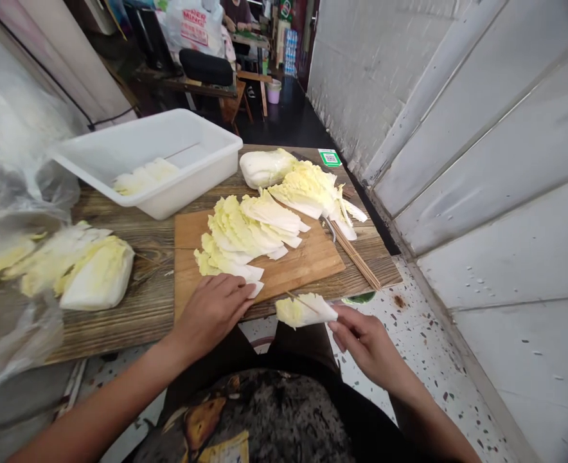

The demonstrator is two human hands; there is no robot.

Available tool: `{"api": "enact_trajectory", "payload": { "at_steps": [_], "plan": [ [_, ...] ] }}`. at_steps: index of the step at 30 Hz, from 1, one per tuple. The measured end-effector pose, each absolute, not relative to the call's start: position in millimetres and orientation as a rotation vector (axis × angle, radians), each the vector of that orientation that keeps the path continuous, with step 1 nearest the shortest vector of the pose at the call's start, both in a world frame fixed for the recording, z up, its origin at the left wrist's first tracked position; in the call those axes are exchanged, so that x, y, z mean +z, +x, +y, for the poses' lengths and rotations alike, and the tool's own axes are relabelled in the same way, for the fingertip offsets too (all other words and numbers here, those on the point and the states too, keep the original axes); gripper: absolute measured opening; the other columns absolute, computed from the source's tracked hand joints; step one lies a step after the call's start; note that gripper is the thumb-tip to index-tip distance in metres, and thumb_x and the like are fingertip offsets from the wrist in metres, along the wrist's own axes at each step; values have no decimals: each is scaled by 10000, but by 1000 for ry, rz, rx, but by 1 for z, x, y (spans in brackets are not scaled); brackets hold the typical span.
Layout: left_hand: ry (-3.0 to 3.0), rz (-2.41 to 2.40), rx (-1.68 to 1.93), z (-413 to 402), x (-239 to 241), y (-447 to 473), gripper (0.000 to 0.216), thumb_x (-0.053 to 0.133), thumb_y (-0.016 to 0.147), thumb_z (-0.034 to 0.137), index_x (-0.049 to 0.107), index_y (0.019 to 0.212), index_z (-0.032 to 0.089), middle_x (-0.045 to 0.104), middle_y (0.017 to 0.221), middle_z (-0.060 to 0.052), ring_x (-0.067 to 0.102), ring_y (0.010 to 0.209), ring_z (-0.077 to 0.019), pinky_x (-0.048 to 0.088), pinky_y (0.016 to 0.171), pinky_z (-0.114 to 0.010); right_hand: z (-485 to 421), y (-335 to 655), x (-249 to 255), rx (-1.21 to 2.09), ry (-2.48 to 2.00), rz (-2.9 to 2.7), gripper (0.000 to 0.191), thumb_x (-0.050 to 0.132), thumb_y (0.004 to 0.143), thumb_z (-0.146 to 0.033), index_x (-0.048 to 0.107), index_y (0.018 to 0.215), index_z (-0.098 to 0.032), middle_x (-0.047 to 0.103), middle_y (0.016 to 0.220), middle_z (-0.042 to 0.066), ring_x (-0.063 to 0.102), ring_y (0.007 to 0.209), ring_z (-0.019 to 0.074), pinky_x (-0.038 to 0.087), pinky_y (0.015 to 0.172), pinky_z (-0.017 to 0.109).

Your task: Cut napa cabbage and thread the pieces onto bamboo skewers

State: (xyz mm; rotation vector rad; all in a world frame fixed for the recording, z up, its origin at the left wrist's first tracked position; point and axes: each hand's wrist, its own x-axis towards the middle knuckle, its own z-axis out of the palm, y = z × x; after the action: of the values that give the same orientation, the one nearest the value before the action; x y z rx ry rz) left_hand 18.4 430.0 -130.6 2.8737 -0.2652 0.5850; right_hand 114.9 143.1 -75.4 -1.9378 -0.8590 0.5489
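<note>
My right hand [368, 344] pinches the white stem end of a napa cabbage leaf [298, 314] in front of the table edge. A thin wooden skewer [307, 301] runs along this leaf. My left hand [214, 308] lies at the near edge of the wooden cutting board [313, 270], its fingers closed over the nearest cabbage leaf [251, 272]; its fingertips are partly hidden. Several overlapping cabbage leaves [250, 225] form a row on the board. Beyond them are loose leaves [310, 186] and a cabbage piece [267, 166].
A bundle of skewers [356, 256] lies right of the board, beside a partly covered curved metal edge [331, 230]. A white plastic tub [168, 199] holding skewered leaves stands back left. More cabbage [98, 276] and a clear plastic bag [14, 173] are at left. A wall [481, 161] rises right.
</note>
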Motion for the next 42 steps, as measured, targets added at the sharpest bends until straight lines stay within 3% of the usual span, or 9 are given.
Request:
{"api": "enact_trajectory", "payload": {
  "at_steps": [5,9,16,20,24,28,31,36,42],
  "plan": [
    [2845,-277,674,433,-136,22,241,500,957,205,721,1053,214,703,858,-65,622,801,-217,424,716,-345,149,122,-88,549,-1838,-755,263,459,994,-305,554,777,-190,430,559,-63,407,542,102,342,563,226],
    [2473,-36,727,435,-114,24,182,575,912,294,743,973,256,757,1019,-52,678,948,-213,478,873,-343,154,121,-88,566,-1809,-759,295,462,991,-302,519,722,-196,437,562,-59,409,547,102,338,565,225],
    [2056,486,649,453,-67,30,330,566,904,495,661,1009,197,773,856,-36,689,737,-170,536,708,-257,172,121,-77,342,-1839,-896,290,495,971,-248,538,691,-186,511,647,-19,484,630,118,365,613,226],
    [1527,617,393,455,-48,28,516,750,694,633,629,993,229,754,751,8,685,644,-153,581,685,-264,183,127,-69,434,-1786,-908,256,494,970,-268,612,764,-171,550,677,-8,492,646,126,382,617,227],
    [1230,681,23,442,-40,24,607,906,495,547,668,932,199,762,826,-19,673,646,-117,557,590,-172,189,129,-66,555,-1737,-915,251,490,974,-285,678,865,-160,630,754,13,550,704,142,418,665,235],
    [1105,674,-147,434,-43,21,530,940,512,417,714,931,184,768,943,-48,681,706,-107,561,634,-160,189,127,-66,586,-1754,-928,295,485,980,-322,691,857,-151,631,744,18,546,700,148,424,660,243],
    [1028,692,-157,433,-45,19,485,954,499,365,740,893,178,767,806,-17,688,670,-111,560,624,-166,188,125,-63,619,-1750,-927,313,479,983,-344,693,860,-152,633,745,22,552,702,153,431,662,248],
    [992,681,-215,429,-43,19,411,965,456,376,760,729,147,763,682,-33,691,633,-129,560,611,-181,184,124,-57,656,-1759,-940,314,472,987,-350,684,855,-160,619,742,20,551,710,153,431,673,246],
    [1031,621,-255,430,-46,17,371,929,540,417,777,744,147,775,709,-50,693,672,-144,552,633,-199,182,124,-57,664,-1750,-959,295,468,992,-320,648,825,-154,575,711,3,522,678,133,404,643,228]
  ]
}}
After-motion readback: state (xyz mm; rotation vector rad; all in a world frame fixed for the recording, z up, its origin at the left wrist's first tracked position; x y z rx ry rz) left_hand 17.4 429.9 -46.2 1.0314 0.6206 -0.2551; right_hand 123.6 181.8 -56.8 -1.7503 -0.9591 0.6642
